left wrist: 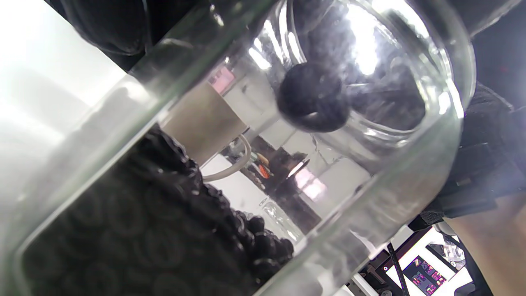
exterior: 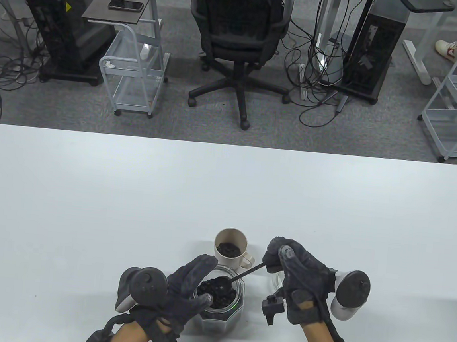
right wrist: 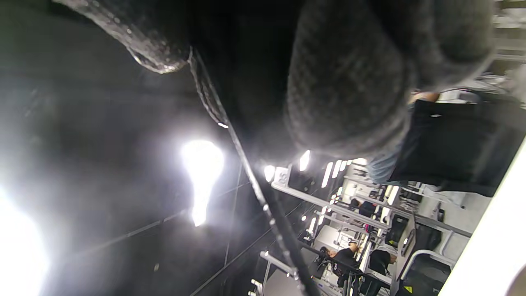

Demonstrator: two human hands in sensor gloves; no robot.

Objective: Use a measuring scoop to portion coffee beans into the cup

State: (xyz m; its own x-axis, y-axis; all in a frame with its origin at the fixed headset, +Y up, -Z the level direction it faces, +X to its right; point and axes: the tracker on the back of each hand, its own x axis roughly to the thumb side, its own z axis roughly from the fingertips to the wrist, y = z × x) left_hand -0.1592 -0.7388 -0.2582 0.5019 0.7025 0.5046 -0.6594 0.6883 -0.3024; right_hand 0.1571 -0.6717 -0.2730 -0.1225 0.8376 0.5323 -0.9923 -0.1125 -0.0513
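Coffee beans [exterior: 218,292] are sitting in a glass jar [exterior: 220,314] near the counter's [exterior: 89,206] front edge, with some already lying in the cup [exterior: 229,247] just behind it. The left hand [exterior: 180,290] is wrapping its grip around the jar, probably steadying it. The right hand [exterior: 295,272] is pinching the end of the measuring scoop [exterior: 224,283], whose bowl is dipping among the beans in the jar's mouth. Whether the bowl is filling is hard to make out. The right wrist view is showing only dark glove and glare; the left wrist view is distorting everything through the glass.
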